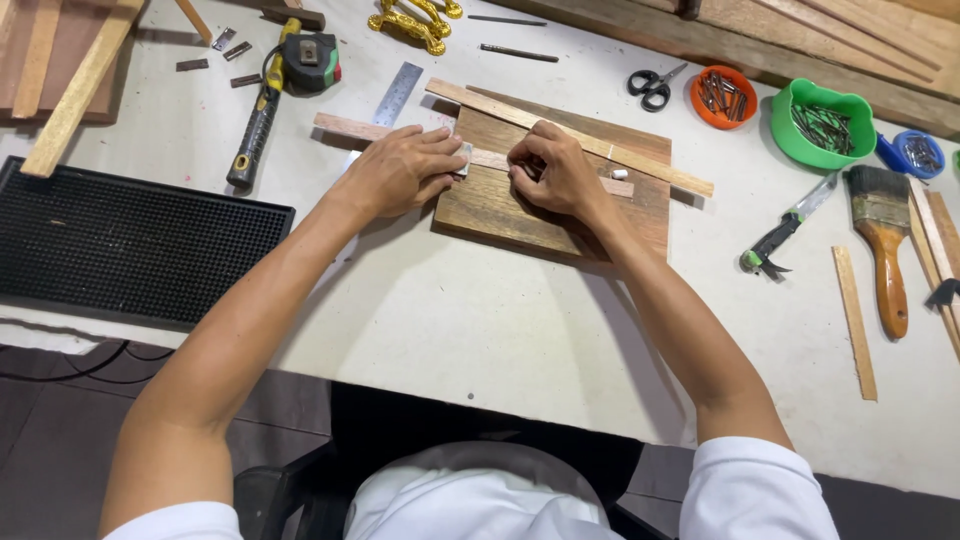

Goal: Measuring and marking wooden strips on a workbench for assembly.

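A dark wooden board lies flat on the white table. Two thin pale wood strips cross it: one runs left to right under my hands, another lies slanted along the board's far edge. My left hand presses flat on the nearer strip at the board's left edge, with a small grey piece at its fingertips. My right hand is curled with fingertips pinched on the same strip near the board's middle. What it pinches is hidden. A small white bit lies just right of it.
A steel ruler, hammer and tape measure lie far left. A black ribbed mat sits left. Scissors, orange and green bowls of nails, a utility knife and paintbrush lie right.
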